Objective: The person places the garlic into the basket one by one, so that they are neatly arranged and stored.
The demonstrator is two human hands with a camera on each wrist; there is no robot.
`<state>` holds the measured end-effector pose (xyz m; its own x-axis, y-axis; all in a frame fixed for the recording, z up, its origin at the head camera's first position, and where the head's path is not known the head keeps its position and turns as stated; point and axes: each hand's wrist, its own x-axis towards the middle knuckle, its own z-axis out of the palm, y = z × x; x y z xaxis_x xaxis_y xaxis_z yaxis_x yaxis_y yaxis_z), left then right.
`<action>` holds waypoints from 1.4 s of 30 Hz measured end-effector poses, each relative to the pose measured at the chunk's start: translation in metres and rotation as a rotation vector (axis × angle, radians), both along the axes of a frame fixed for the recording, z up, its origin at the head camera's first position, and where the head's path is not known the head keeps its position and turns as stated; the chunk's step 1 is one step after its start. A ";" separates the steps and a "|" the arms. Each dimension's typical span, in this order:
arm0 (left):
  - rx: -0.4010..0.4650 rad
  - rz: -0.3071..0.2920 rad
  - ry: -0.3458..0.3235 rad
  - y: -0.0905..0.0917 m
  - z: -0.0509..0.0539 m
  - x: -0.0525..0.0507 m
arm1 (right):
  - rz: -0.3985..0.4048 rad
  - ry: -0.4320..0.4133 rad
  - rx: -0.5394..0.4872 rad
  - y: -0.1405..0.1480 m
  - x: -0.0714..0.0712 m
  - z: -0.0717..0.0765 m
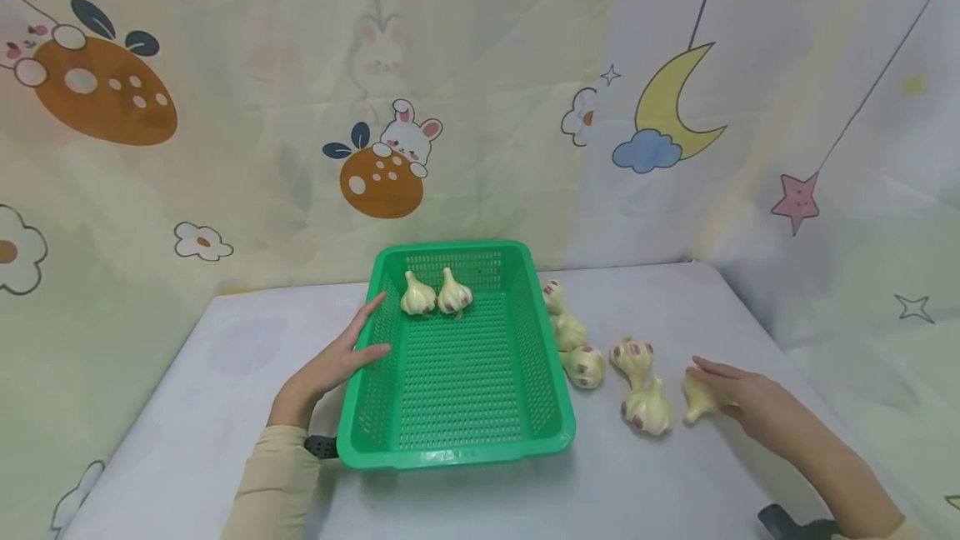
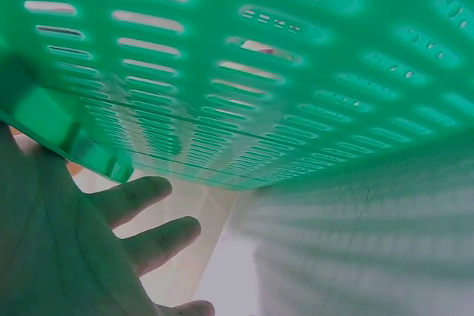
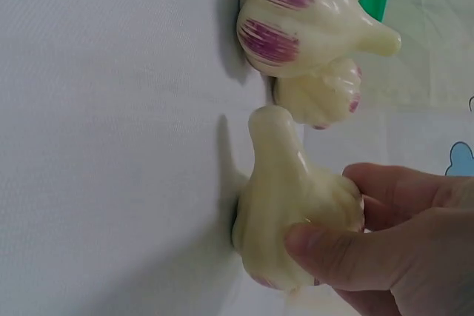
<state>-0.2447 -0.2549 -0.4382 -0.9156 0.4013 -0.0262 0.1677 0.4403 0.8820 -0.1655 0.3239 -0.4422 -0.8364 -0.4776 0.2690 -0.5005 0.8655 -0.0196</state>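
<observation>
A green plastic basket [image 1: 480, 390] stands on the table with two garlic bulbs [image 1: 417, 296] side by side near its far end. At its left rim rests my left hand [image 1: 333, 369], thumb over the edge and fingers fairly straight along the outer wall. In the left wrist view, those fingers [image 2: 159, 246] extend beside the slotted wall. My right hand [image 1: 761, 407] pinches a garlic bulb [image 3: 285, 197] between thumb and fingers at the table's right side; its stem points away from the palm. Just left of it lie two more bulbs [image 1: 647, 407], touching each other.
Several other garlic bulbs [image 1: 583, 367] lie in a row along the basket's right wall. A white cloth covers the table [image 1: 232, 357]. Behind and to the right hangs a printed curtain [image 1: 495, 107] with cartoon figures.
</observation>
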 end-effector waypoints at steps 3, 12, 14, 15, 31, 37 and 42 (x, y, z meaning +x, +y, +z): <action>0.002 0.005 -0.003 -0.001 -0.001 0.000 | -0.064 -0.075 0.007 -0.001 -0.001 0.003; -0.012 0.005 -0.008 -0.001 0.000 -0.001 | -0.196 -0.121 -0.006 0.002 -0.017 0.005; -0.010 0.002 -0.008 -0.002 0.001 -0.001 | -0.219 -0.130 -0.004 0.001 -0.022 0.006; -0.007 0.001 -0.009 -0.002 0.001 -0.001 | -0.229 -0.136 -0.003 0.000 -0.025 0.006; -0.004 0.007 0.003 -0.006 0.008 -0.006 | -0.309 -0.202 -0.039 -0.009 -0.084 0.014; -0.014 0.009 0.005 -0.007 0.010 -0.006 | -0.363 -0.216 -0.056 -0.016 -0.100 0.017; -0.008 0.009 -0.001 -0.008 0.009 -0.006 | -0.436 -0.269 -0.064 -0.022 -0.107 0.020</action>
<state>-0.2506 -0.2629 -0.4294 -0.9191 0.3929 -0.0301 0.1633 0.4492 0.8784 -0.2730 0.3017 -0.4218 -0.9977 -0.0592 0.0344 -0.0639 0.9854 -0.1578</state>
